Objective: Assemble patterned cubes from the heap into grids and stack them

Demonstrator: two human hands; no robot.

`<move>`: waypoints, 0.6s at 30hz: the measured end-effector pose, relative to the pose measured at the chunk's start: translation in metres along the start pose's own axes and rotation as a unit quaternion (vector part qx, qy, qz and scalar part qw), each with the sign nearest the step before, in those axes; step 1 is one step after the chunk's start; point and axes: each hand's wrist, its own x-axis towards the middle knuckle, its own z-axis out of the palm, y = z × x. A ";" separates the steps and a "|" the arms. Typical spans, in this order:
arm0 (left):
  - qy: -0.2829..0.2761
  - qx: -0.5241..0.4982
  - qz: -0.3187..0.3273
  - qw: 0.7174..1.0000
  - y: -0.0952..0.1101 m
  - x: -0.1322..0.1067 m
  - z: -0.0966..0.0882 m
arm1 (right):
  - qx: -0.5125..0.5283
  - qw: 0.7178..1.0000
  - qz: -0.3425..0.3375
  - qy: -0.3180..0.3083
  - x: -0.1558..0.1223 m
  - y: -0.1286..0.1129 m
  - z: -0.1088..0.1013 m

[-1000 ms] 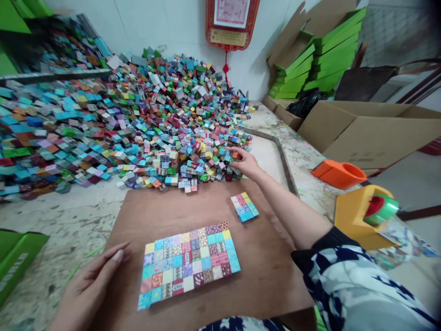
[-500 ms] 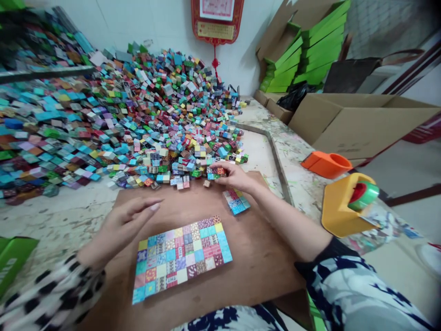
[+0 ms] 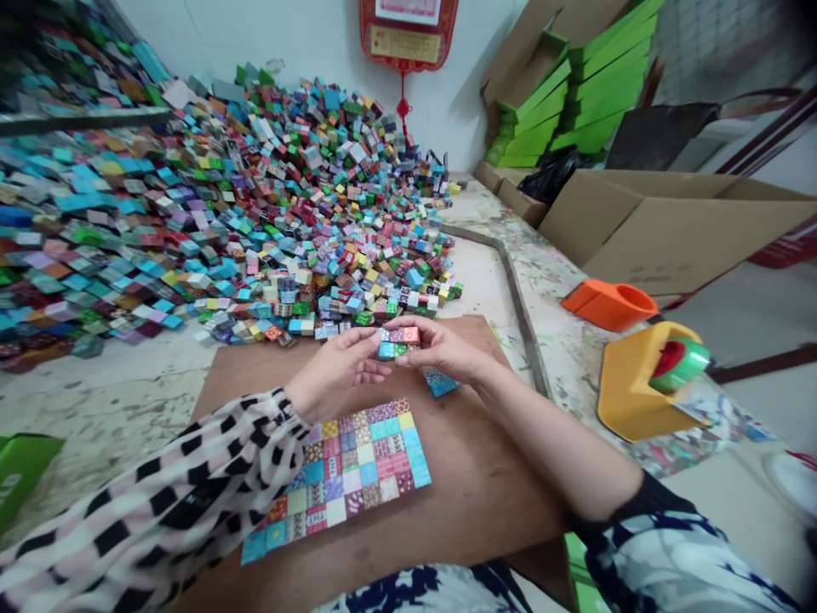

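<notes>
Both hands meet above the far part of a brown board [image 3: 485, 485]. My left hand [image 3: 338, 370] and my right hand [image 3: 440, 345] pinch a short row of small patterned cubes [image 3: 399, 340] between their fingertips. Nearer to me on the board lies a flat grid of many coloured cubes [image 3: 354, 468], partly covered by my left sleeve. A smaller square patch of cubes [image 3: 439, 381] lies just under my right hand, mostly hidden. A huge heap of loose coloured cubes [image 3: 255, 204] spreads beyond the board's far edge.
A yellow tape dispenser with green tape [image 3: 651, 379] and an orange dispenser [image 3: 609, 305] stand on the right. Behind them are an open cardboard box [image 3: 670, 230] and stacked green boxes [image 3: 562, 102]. A green box [image 3: 19, 477] lies at the left edge.
My right hand drew back from the heap with a few cubes. My left hand lifted off the board's left side and came across to meet it, so both now hold the row.
</notes>
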 end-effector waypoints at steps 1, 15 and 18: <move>0.003 -0.007 -0.005 1.000 -0.001 0.002 0.002 | 0.002 1.000 0.002 0.000 -0.004 0.000 -0.001; -0.063 0.184 0.033 0.980 -0.011 0.015 0.047 | -0.075 0.996 0.050 0.002 -0.078 -0.003 -0.005; -0.080 0.225 0.061 0.969 -0.019 0.016 0.055 | -0.115 0.993 0.038 -0.001 -0.091 -0.008 -0.001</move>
